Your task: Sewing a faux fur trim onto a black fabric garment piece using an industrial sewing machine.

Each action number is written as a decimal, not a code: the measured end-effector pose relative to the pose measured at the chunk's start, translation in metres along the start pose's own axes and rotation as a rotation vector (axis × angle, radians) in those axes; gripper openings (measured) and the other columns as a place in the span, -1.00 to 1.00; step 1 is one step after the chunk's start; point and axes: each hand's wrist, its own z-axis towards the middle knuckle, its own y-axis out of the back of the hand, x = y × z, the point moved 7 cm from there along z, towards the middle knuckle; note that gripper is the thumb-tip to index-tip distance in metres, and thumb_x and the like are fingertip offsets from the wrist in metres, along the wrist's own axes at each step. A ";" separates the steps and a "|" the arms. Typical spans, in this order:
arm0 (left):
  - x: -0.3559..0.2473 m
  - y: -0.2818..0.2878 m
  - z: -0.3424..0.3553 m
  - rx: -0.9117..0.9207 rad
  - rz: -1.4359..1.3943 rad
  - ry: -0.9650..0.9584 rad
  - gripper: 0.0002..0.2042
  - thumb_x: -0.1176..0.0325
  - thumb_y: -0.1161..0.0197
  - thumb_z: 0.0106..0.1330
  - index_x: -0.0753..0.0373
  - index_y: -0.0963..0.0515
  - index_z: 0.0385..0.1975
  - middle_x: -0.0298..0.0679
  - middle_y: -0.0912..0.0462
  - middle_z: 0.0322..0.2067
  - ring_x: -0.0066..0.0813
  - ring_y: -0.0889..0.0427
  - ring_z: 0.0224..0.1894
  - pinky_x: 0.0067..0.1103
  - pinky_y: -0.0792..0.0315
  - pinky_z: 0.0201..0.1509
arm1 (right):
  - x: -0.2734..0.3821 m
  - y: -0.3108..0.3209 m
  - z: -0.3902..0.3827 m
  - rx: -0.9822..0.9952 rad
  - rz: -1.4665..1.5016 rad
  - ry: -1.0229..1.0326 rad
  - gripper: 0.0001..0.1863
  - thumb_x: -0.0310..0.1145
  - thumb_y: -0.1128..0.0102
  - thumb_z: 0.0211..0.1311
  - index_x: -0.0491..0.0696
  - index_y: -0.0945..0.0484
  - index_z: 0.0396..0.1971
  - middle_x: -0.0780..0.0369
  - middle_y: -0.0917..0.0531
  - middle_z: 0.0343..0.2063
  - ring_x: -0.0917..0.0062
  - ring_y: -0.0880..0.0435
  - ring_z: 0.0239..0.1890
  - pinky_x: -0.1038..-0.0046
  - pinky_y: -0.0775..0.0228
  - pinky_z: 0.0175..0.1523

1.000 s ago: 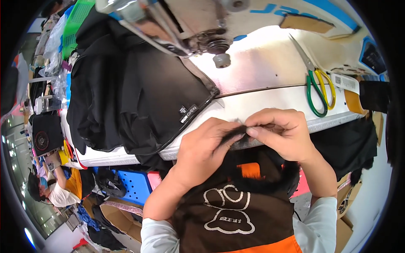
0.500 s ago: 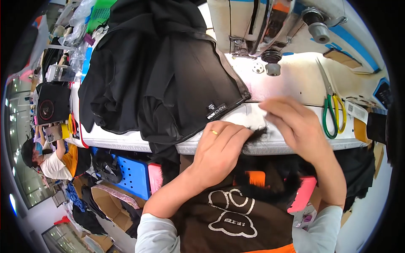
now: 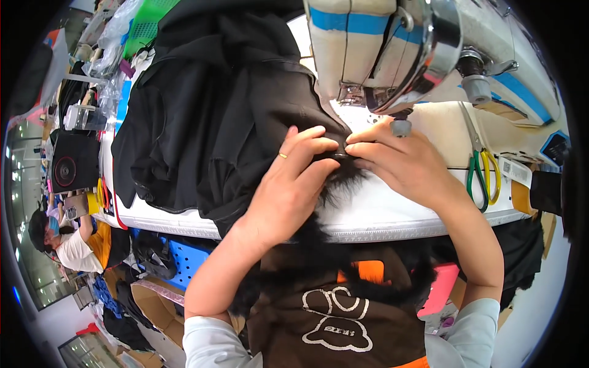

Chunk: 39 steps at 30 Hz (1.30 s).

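Observation:
A black garment [image 3: 208, 116] lies spread over the white sewing table, its thin lining side showing near the sewing machine [image 3: 368, 43]. At the garment's near right corner my left hand [image 3: 294, 181], with a ring on one finger, pinches a strip of black fur trim [image 3: 346, 175] against the garment edge. My right hand [image 3: 405, 162] comes in from the other side, thumb and fingers pinched on the same corner. The fingertips of both hands almost meet there. The fur trails down over the table edge towards my lap. The needle area is partly hidden behind the machine head.
Green and yellow scissors [image 3: 481, 165] lie on the right of the table. At the far left stands a green basket [image 3: 147, 27] beside plastic bags. A blue crate [image 3: 187, 260] and a cardboard box [image 3: 153, 306] sit below. Another person [image 3: 70, 239] works at the left.
Both hands have moved up and away from me to the garment's corner, bringing the fur trim against it. My right hand, blurred and apart before, has closed in beside the left.

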 end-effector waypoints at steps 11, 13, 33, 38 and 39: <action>-0.022 -0.002 0.014 0.014 0.266 -0.313 -0.71 0.52 -0.29 0.06 0.47 -0.61 -0.19 -0.03 -0.63 -0.10 -0.12 -0.65 -0.11 -0.31 -0.59 -0.03 | -0.006 -0.002 -0.009 0.001 0.057 -0.044 -0.70 -0.46 -0.43 0.11 0.01 -0.65 -0.12 0.31 -0.70 -0.10 0.34 -0.66 -0.04 0.31 -0.48 0.05; -0.021 -0.001 0.016 0.001 0.276 -0.332 -0.72 0.51 -0.30 0.06 0.45 -0.62 -0.20 -0.06 -0.64 -0.12 -0.16 -0.66 -0.13 -0.33 -0.57 -0.06 | -0.007 -0.002 -0.009 -0.007 0.059 -0.032 -0.71 -0.45 -0.42 0.12 0.03 -0.66 -0.13 0.32 -0.70 -0.11 0.37 -0.66 -0.05 0.32 -0.47 0.04; 0.007 -0.004 0.015 0.052 0.055 0.045 -0.57 0.69 -0.31 -0.05 0.26 -0.64 -0.09 -0.21 -0.66 -0.14 -0.11 -0.56 -0.06 -0.28 -0.43 0.07 | -0.018 0.003 -0.012 -0.063 0.221 -0.109 -0.67 -0.32 -0.42 0.18 0.02 -0.61 -0.05 0.20 -0.62 -0.12 0.19 -0.58 -0.06 0.20 -0.45 0.02; 0.007 -0.003 0.023 0.087 0.046 0.122 -0.68 0.65 -0.34 0.13 0.26 -0.63 -0.10 -0.12 -0.70 -0.14 -0.08 -0.63 -0.13 -0.36 -0.50 0.00 | -0.021 0.000 -0.011 -0.066 0.229 -0.041 -0.70 -0.32 -0.41 0.14 -0.05 -0.59 -0.14 0.18 -0.56 -0.14 0.21 -0.55 -0.04 0.23 -0.43 0.02; 0.008 -0.003 0.023 0.073 0.023 0.138 -0.73 0.63 -0.35 0.19 0.28 -0.62 -0.10 -0.10 -0.70 -0.15 -0.08 -0.66 -0.19 -0.39 -0.53 -0.07 | -0.023 -0.002 -0.010 -0.070 0.233 -0.045 -0.70 -0.32 -0.41 0.14 -0.05 -0.59 -0.14 0.18 -0.56 -0.14 0.21 -0.55 -0.04 0.23 -0.43 0.02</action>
